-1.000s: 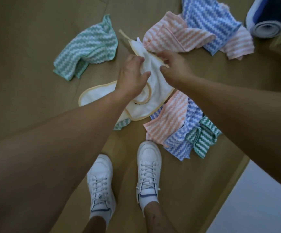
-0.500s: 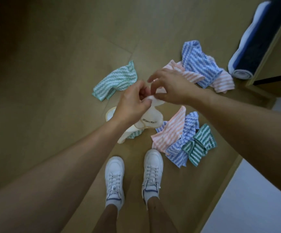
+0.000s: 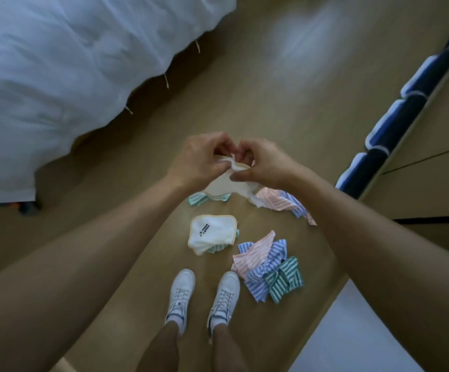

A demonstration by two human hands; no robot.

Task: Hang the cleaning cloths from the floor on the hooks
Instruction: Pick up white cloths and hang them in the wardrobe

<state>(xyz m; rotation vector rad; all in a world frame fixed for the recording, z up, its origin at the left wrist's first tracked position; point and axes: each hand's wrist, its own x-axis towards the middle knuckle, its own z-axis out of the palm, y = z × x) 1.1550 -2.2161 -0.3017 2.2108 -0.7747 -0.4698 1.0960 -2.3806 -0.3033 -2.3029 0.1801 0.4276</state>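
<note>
My left hand (image 3: pixel 199 159) and my right hand (image 3: pixel 258 163) meet in mid-air and pinch the top edge of a white cloth with yellow trim (image 3: pixel 226 185), which hangs below them. On the floor lie a second white cloth (image 3: pixel 211 233), a pile of pink, blue and green striped cloths (image 3: pixel 269 269) by my right shoe, a green striped cloth (image 3: pixel 198 198) and pink and blue ones (image 3: pixel 285 204) partly hidden behind the held cloth. No hooks are in view.
A bed with a white cover (image 3: pixel 65 76) fills the upper left. Rolled blue and dark towels (image 3: pixel 395 127) line a wooden cabinet (image 3: pixel 432 167) on the right. My white shoes (image 3: pixel 202 299) stand on the wooden floor (image 3: pixel 258 89). A pale floor patch (image 3: pixel 357 336) lies at lower right.
I have stood up: the white cloth has risen off the floor in both hands, uncovering a second white cloth beneath. The view has lifted and now takes in the bed.
</note>
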